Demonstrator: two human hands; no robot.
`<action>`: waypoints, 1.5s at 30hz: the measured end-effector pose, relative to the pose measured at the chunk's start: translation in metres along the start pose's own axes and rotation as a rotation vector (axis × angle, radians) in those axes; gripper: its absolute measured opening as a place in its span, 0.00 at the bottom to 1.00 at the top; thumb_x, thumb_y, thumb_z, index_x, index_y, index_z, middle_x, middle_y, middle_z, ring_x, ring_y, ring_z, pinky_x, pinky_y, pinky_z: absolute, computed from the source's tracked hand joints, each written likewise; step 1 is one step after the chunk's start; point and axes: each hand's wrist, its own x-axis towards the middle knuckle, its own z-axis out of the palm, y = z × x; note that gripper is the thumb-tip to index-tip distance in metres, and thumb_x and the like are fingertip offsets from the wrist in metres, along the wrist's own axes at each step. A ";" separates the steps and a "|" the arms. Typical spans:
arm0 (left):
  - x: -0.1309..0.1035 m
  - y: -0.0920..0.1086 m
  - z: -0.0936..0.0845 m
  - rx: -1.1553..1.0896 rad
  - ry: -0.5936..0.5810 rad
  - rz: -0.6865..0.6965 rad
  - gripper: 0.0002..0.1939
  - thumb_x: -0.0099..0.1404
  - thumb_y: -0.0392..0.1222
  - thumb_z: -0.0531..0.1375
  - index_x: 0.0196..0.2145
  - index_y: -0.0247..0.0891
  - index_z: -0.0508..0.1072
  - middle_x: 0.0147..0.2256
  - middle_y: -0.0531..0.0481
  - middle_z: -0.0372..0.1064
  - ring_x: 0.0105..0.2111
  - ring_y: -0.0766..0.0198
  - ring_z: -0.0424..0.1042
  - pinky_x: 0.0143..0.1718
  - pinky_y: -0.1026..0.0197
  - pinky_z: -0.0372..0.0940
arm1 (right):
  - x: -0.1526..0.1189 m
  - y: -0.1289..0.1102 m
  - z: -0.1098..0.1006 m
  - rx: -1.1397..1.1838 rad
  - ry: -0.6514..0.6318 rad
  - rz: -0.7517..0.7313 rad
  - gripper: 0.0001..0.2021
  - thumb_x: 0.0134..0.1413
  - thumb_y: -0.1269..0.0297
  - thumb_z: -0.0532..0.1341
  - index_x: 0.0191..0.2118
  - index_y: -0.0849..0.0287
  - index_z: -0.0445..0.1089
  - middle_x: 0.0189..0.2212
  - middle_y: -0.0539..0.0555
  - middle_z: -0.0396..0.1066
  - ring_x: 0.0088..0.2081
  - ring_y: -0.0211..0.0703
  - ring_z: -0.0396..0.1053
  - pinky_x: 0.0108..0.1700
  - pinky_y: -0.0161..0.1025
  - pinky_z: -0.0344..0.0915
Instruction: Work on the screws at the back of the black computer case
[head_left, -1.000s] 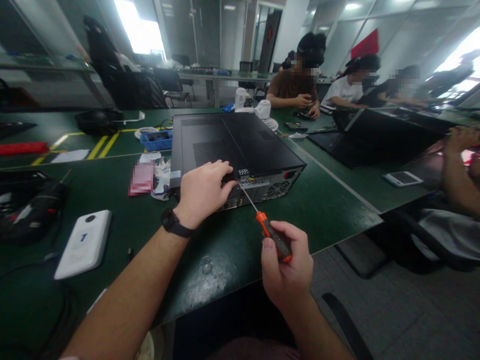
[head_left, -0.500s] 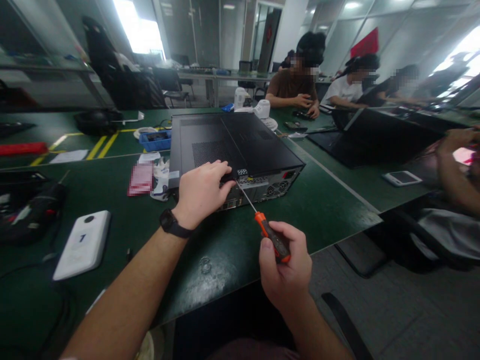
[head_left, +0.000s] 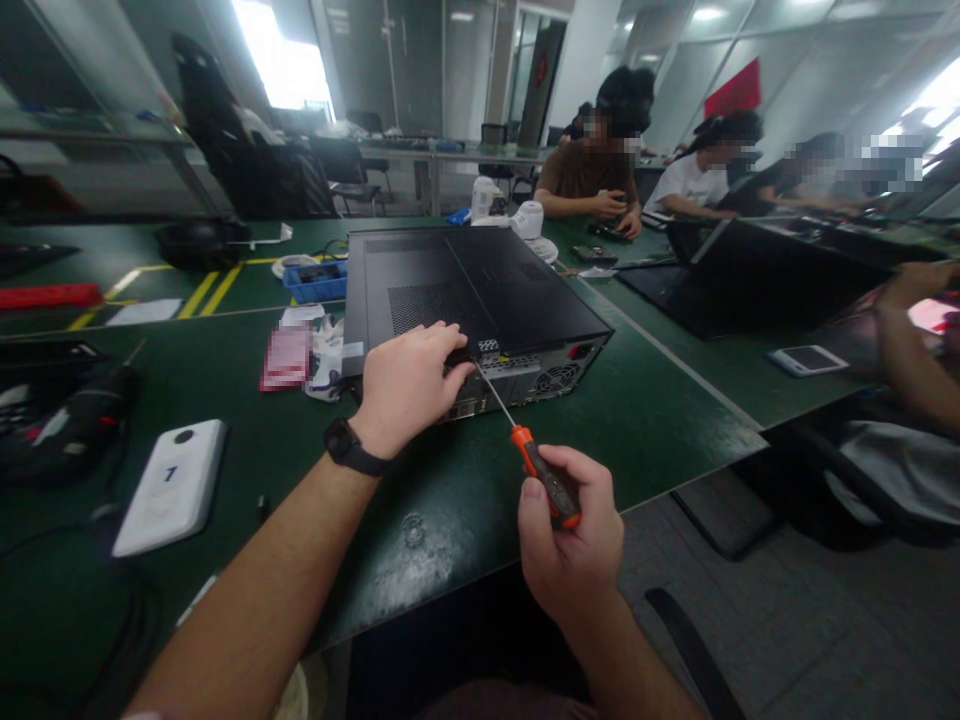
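A black desktop computer case (head_left: 536,285) lies flat on the green table, its rear panel with a fan grille turned towards me. My left hand (head_left: 412,375) grips its rear edge, fingers over the top cover and thumb down at the back panel. In my right hand (head_left: 576,525) is a screwdriver (head_left: 546,475) with an orange and dark handle, fingers wrapped round it. Its thin shaft slants up and away to the rear panel's top edge, close by my left thumb. The exact contact of the tip is too small to make out.
Left of the case are a blue tray (head_left: 316,280), gloves (head_left: 327,355) and a white device marked 1 (head_left: 171,488). A power drill (head_left: 79,430) lies further left. On the right are a phone (head_left: 808,360) and a large dark panel (head_left: 780,275). Other people sit beyond.
The whole view has shifted very slightly. Both hands, the screwdriver and the computer case keep nearly the same places relative to each other.
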 end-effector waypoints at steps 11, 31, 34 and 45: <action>0.000 -0.001 0.002 0.002 -0.006 0.005 0.13 0.69 0.46 0.64 0.50 0.43 0.80 0.56 0.46 0.79 0.56 0.50 0.78 0.52 0.50 0.73 | -0.001 0.000 0.001 0.006 0.007 -0.006 0.13 0.61 0.69 0.62 0.51 0.55 0.68 0.38 0.53 0.78 0.35 0.44 0.79 0.34 0.40 0.76; 0.001 -0.002 0.003 0.001 0.011 0.016 0.12 0.69 0.46 0.65 0.49 0.43 0.80 0.55 0.47 0.80 0.55 0.50 0.78 0.51 0.50 0.74 | 0.001 0.002 0.003 -0.010 0.028 -0.046 0.12 0.62 0.68 0.62 0.51 0.55 0.69 0.38 0.53 0.78 0.31 0.42 0.77 0.31 0.38 0.73; 0.001 -0.002 0.003 -0.005 0.005 0.013 0.12 0.70 0.46 0.65 0.49 0.43 0.80 0.56 0.46 0.79 0.57 0.50 0.77 0.52 0.50 0.74 | 0.000 0.002 0.002 -0.009 0.027 -0.046 0.12 0.62 0.68 0.62 0.51 0.55 0.68 0.38 0.52 0.78 0.30 0.41 0.77 0.30 0.37 0.72; 0.001 -0.003 0.002 -0.002 -0.011 0.002 0.13 0.69 0.46 0.65 0.50 0.43 0.80 0.56 0.46 0.79 0.55 0.50 0.78 0.50 0.51 0.73 | 0.002 0.000 0.002 -0.018 0.026 -0.041 0.12 0.62 0.69 0.61 0.51 0.55 0.68 0.38 0.52 0.77 0.31 0.41 0.76 0.31 0.37 0.72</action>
